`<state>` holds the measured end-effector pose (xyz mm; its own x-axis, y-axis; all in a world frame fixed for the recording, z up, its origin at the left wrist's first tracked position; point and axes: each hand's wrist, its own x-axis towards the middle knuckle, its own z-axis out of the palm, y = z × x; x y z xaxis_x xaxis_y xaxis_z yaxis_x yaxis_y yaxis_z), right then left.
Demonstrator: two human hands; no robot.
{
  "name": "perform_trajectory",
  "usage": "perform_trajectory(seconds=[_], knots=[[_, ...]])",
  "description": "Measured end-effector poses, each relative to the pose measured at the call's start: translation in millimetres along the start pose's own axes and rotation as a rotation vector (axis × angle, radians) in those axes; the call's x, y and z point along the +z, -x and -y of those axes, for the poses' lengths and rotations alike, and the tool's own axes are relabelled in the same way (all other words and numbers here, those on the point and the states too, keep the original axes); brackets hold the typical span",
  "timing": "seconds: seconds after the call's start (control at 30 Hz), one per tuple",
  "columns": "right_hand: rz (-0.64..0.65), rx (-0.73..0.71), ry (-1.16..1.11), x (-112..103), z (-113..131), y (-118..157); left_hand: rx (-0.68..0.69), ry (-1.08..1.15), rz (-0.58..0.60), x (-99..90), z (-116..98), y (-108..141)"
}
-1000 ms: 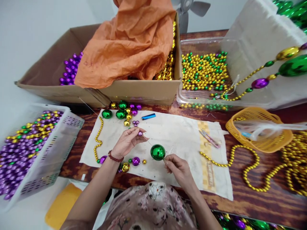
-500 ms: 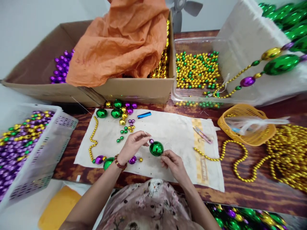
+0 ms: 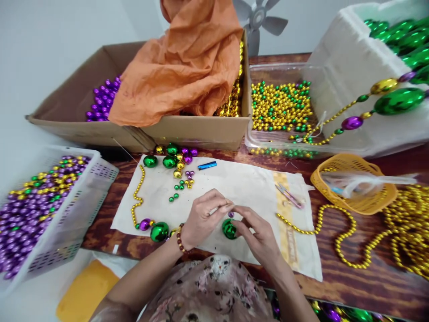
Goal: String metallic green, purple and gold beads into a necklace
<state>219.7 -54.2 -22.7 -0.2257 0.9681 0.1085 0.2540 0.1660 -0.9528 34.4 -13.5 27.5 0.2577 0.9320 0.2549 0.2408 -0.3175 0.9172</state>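
Observation:
My left hand [image 3: 209, 218] is closed in a pinch at chest height over the white cloth [image 3: 248, 179], on what seems to be a thin thread, mostly hidden by the fingers. The index fingertip of my right hand [image 3: 256, 230] meets the left fingertips, while its thumb reaches the edge of a large green bead [image 3: 229, 229]. A small purple bead [image 3: 231, 214] sits just above the green one. Left of my hands lies a strung part: a gold bead chain [image 3: 136, 197] joined to a purple bead [image 3: 145, 224] and another large green bead [image 3: 159, 231], partly behind my left wrist.
Loose beads [image 3: 177, 172] and a blue lighter [image 3: 207, 165] lie at the cloth's back. Thread snips [image 3: 290, 197] rest on the right, near a yellow basket [image 3: 355, 203] and a gold chain pile [image 3: 410, 228]. A cardboard box [image 3: 201, 129], clear bin [image 3: 281, 143] and white basket [image 3: 77, 210] surround the table.
My right fingers have come up from the green bead's far side to meet my left fingertips. The green bead now hangs below the purple one. The view has shifted slightly.

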Motion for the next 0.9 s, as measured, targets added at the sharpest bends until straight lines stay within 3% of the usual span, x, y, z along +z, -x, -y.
perform_trajectory(seconds=[0.13,0.23,0.3,0.37,0.5,0.63,0.77,0.9], knots=[[0.049,-0.017,0.024,16.2,-8.2,-9.0,-0.085,0.055,-0.037,-3.6,-3.0,0.9],[0.029,0.070,0.108,15.2,-24.2,-8.5,-0.177,0.004,-0.072,-25.6,17.1,0.1],[-0.010,0.132,0.077,7.7,-28.7,-6.2,-0.255,-0.158,-0.152,-50.0,39.8,-3.9],[-0.069,0.176,-0.033,-4.0,-25.1,-3.5,-0.344,-0.481,-0.227,-76.8,63.6,-10.5],[-0.224,0.137,-0.273,-34.8,0.2,2.5,-0.582,-0.927,-0.159,-111.8,94.3,-25.3],[-0.379,-0.012,-0.448,-60.8,31.4,8.5,-0.712,-1.018,-0.066,-113.1,105.3,-34.4],[-0.406,-0.072,-0.463,-69.1,49.4,10.9,-0.735,-0.991,-0.072,-111.8,115.6,-30.9],[-0.272,-0.065,-0.432,-56.6,43.4,8.3,-0.531,-0.809,-0.167,-114.6,117.0,-15.7]])
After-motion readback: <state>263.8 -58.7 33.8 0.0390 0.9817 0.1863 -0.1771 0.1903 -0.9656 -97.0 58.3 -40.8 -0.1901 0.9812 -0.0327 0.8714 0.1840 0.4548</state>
